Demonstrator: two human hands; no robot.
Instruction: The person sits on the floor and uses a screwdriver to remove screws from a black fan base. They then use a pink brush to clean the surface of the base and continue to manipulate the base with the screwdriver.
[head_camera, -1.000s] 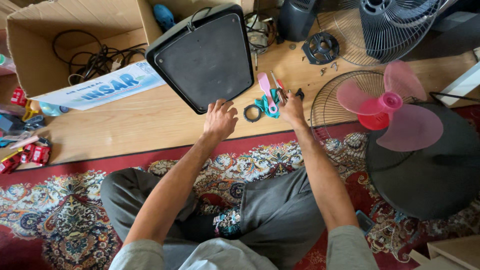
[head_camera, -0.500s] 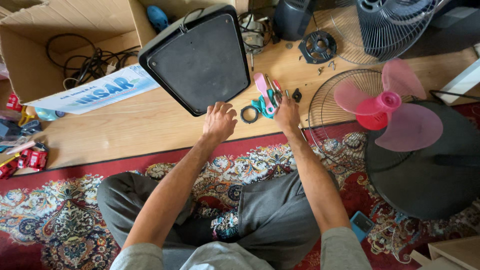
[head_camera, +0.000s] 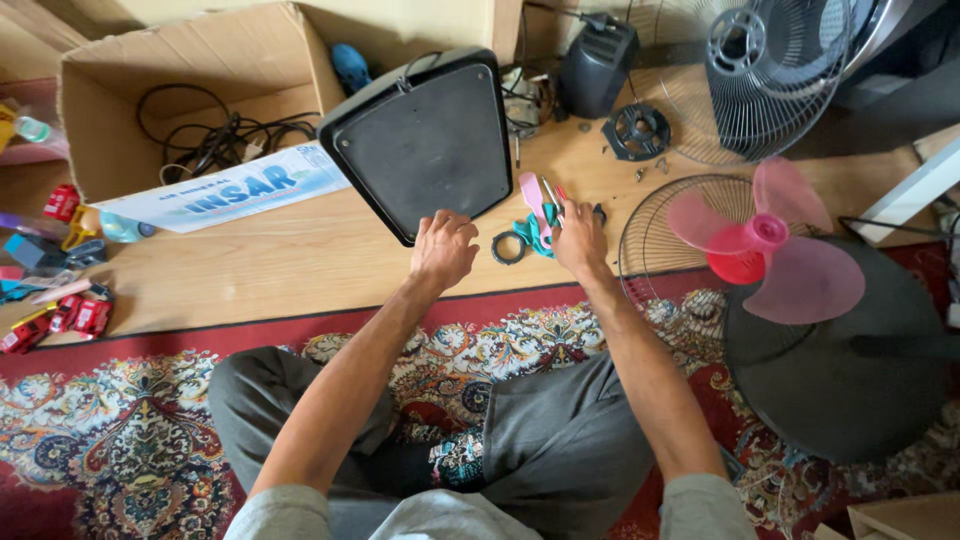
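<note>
I sit cross-legged on a patterned rug at the edge of a wooden floor. My left hand (head_camera: 443, 249) rests with spread fingers on the near edge of a black fan base (head_camera: 425, 138) lying upturned. My right hand (head_camera: 579, 240) lies over a small heap of hand tools (head_camera: 537, 215), among them pink and teal handles and a screwdriver; I cannot tell whether its fingers grip one. A black ring (head_camera: 507, 247) lies between the two hands.
A pink fan blade (head_camera: 765, 250) sits on a wire guard (head_camera: 650, 250) at right, over a round black base (head_camera: 840, 370). A second grille (head_camera: 775, 70), a black motor housing (head_camera: 597, 65) and a round black part (head_camera: 637, 131) lie beyond. An open cardboard box (head_camera: 190, 100) with cables stands far left.
Both hands have stayed almost in place at the fan base and the tools. My head has shifted slightly, so the scene slides a little in view.
</note>
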